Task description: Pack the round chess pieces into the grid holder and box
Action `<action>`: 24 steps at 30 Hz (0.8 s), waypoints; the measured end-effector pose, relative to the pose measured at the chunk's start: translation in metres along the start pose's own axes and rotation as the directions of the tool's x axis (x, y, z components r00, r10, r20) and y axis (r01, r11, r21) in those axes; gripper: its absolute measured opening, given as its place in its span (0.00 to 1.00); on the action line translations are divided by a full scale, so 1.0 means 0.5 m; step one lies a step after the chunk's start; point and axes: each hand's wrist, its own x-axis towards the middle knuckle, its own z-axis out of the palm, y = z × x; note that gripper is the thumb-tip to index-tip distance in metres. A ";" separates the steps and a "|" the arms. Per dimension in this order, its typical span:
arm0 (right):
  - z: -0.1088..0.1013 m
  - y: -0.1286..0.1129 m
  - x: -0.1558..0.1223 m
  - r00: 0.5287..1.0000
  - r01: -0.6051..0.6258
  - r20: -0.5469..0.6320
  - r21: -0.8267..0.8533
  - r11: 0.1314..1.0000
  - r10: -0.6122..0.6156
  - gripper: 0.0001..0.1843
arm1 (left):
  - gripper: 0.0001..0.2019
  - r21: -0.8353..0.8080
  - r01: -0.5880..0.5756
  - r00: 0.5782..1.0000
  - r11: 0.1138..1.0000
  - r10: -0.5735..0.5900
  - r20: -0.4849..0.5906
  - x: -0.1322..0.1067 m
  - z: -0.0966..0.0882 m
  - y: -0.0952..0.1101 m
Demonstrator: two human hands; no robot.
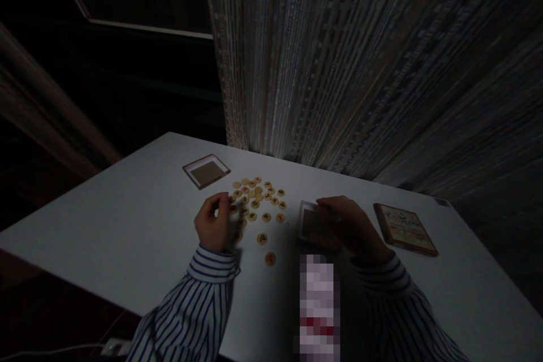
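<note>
Round Chinese chess pieces (266, 217) with red or black characters lie loosely spread in the middle of the white table. My left hand (213, 222) is at their left side, fingers curled and thumb against the index finger in a pinch. Whatever it pinches is hidden; pieces lie right beside the fingertips. To the right of the pieces is a shallow open box (309, 220), slightly blurred, with faint reddish shapes near its front side. My right hand (345, 220) is closed at this box's far right edge, its fingers covering that corner.
Another shallow open frame-like tray (195, 182) lies at the back left of the white table (127, 226). A flat box with a printed cover (405, 229) is at the right. Behind the table hangs a striped curtain (297, 68). A white cable (63, 348) runs at the lower left.
</note>
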 end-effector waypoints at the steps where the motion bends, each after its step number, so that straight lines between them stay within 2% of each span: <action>1: 0.000 0.000 0.000 1.000 0.001 0.008 -0.003 1.000 0.000 0.12 | 0.12 -0.004 0.010 1.000 1.000 -0.010 -0.016 0.001 0.000 0.000; 7: -0.007 -0.008 0.001 1.000 0.010 -0.017 -0.017 1.000 -0.011 0.11 | 0.13 -0.046 0.037 0.999 0.998 -0.038 -0.023 0.011 -0.011 0.004; 11: -0.010 -0.016 -0.002 0.996 0.049 -0.071 0.020 0.999 -0.047 0.12 | 0.12 -0.067 -0.007 0.999 0.998 0.004 -0.052 0.022 -0.032 0.018; 16: -0.010 -0.029 0.000 0.995 0.073 -0.074 0.048 0.996 -0.069 0.13 | 0.10 -0.092 -0.039 0.995 0.995 0.030 -0.100 0.035 -0.060 0.030; 24: -0.004 -0.047 0.012 0.993 0.072 -0.099 0.073 0.995 -0.064 0.13 | 0.09 -0.079 -0.082 0.994 0.993 0.076 -0.082 0.045 -0.074 0.042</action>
